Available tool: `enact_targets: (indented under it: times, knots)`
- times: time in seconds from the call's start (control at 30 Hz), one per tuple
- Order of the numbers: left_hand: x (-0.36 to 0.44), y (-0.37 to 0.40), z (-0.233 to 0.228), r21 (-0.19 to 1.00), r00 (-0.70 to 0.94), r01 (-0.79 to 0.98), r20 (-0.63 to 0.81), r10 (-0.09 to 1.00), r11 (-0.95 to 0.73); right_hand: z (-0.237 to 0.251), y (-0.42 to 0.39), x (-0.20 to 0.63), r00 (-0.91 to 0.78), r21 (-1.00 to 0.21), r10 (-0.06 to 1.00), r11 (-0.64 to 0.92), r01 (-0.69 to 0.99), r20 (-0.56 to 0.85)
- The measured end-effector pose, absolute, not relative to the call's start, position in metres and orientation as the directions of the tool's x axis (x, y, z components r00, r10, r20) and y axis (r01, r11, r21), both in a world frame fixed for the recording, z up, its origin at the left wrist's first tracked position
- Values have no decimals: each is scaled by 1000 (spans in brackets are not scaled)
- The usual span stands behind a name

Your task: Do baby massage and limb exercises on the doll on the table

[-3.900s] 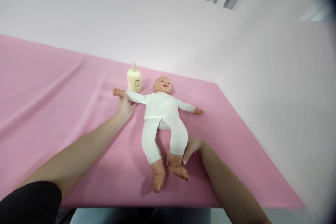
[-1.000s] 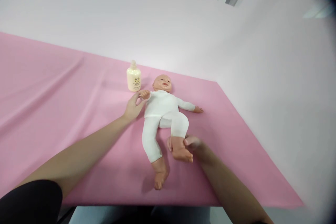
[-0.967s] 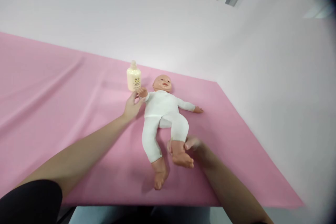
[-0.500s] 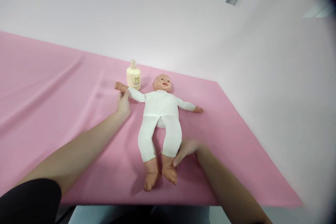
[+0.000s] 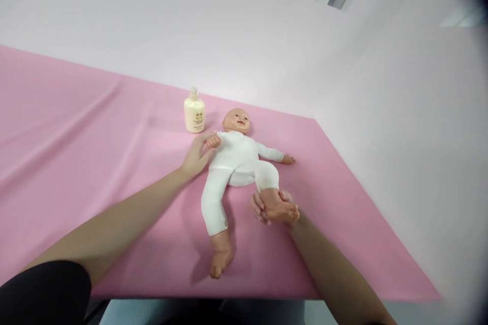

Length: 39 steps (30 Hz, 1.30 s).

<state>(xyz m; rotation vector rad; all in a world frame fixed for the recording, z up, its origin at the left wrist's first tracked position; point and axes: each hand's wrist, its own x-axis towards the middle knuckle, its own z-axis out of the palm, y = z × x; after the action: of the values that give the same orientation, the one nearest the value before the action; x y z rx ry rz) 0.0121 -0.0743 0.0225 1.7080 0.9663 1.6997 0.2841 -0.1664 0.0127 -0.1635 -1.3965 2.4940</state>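
A baby doll (image 5: 234,152) in a white cloth suit lies on its back, head away from me. My left hand (image 5: 196,156) is wrapped round the doll's arm on the left, which is folded in so its small hand rests near the shoulder. Lower right, my right hand (image 5: 263,208) grips the doll's ankle on that side; this leg is bent up and the foot points right. The other leg lies straight toward me. The doll's far right arm stretches out sideways, untouched.
A pump-less bottle of pale yellow lotion (image 5: 194,114) stands left of the doll's head. Pink cloth (image 5: 95,162) covers the table, with creases on the left. White walls (image 5: 152,20) rise behind and to the right.
My left hand has folded the doll's arm inward from its outstretched position. My right hand has lifted the leg and bent it up and to the right.
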Motion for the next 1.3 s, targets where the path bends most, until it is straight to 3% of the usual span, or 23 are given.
enact_targets:
  times: [0.1, 0.2, 0.33, 0.5, 0.6, 0.7, 0.83, 0.97, 1.03, 1.1, 1.3]
  knots:
    - [15, -81, 25, 600, 307, 321, 666, 680, -732, 14, -164, 284, -873, -790, 488, -531, -308, 12]
    - [16, -79, 25, 456, 473, 359, 663, 580, -814, 19, -163, 283, -757, -705, 632, -613, -357, -166]
    - [15, -74, 20, 412, 480, 352, 691, 540, -840, 26, -162, 281, -654, -629, 682, -674, -388, -328]
    - [14, -73, 18, 404, 493, 371, 678, 546, -836, 28, -163, 278, -582, -608, 699, -689, -395, -414]
    - [14, -77, 23, 442, 481, 359, 667, 569, -822, 26, -163, 277, -593, -634, 707, -670, -386, -386]
    - [13, -79, 27, 550, 364, 333, 674, 643, -766, 25, -166, 276, -662, -709, 709, -595, -379, -242]
    - [6, -67, 21, 801, -89, 128, 597, 798, -585, 24, -175, 277, -797, -840, 602, -456, -293, -49]
    - [-6, -45, 7, 871, -364, -190, 366, 857, -453, 31, -182, 274, -922, -896, 343, -443, 10, -180]
    - [-11, -38, 2, 882, -445, -306, 199, 873, -357, 38, -183, 271, -932, -899, 210, -392, 196, -295]
    - [-15, -34, -1, 877, -477, -384, 79, 875, -288, 46, -184, 267, -915, -888, 145, -337, 313, -377]
    - [-14, -33, -4, 887, -491, -361, 81, 867, -288, 49, -184, 266, -891, -871, 142, -323, 371, -432]
